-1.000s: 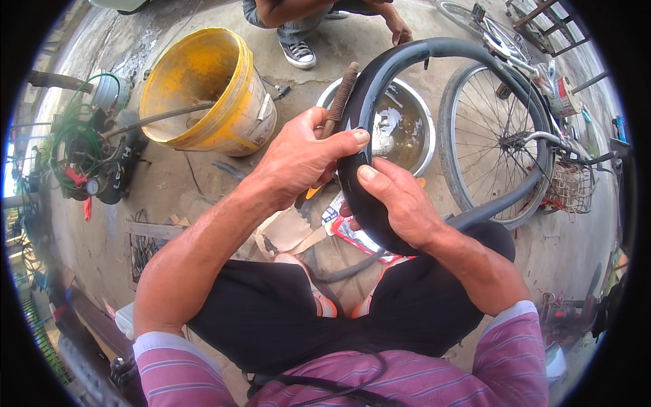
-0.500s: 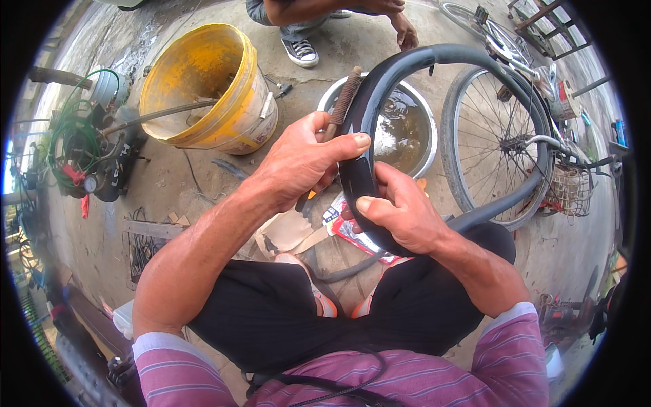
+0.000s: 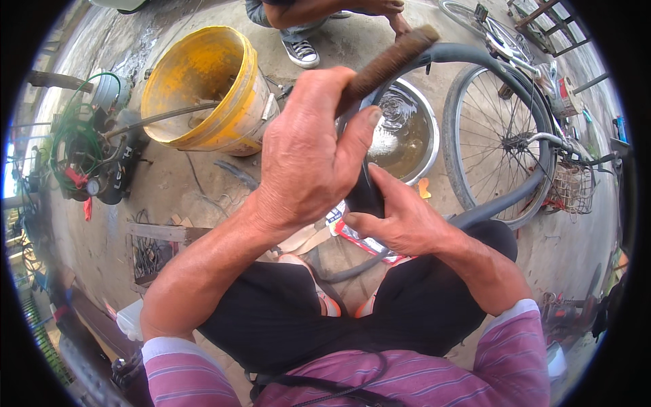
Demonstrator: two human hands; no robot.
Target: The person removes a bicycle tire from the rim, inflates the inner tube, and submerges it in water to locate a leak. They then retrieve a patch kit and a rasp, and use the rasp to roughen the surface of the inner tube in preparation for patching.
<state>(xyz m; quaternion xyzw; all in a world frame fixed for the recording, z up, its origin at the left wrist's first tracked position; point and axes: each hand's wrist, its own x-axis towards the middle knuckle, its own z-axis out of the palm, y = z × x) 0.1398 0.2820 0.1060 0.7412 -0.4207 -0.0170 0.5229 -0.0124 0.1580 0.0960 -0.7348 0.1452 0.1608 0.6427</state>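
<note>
My left hand is closed around a rod-like tool with a brown, cord-wrapped end pointing up and to the right. The tool's other end is hidden by the hand. A black bicycle inner tube loops out to the right, partly inflated. Between my hands, a stretch of it hangs almost upright. My right hand grips that stretch from the right, thumb across its front. The left thumb lies close to the tube; whether it touches cannot be made out. Behind the tube stands a metal basin of rippling water.
A yellow bucket stands at the far left, near a small air compressor with a green hose. At right lies a bicycle wheel. Another person's shoe is ahead. Red-and-white packaging lies between my feet and the basin.
My left hand has risen toward the camera and swung the tool over to the right, its thumb no longer on the tube's face. The right hand keeps hold of the tube.
</note>
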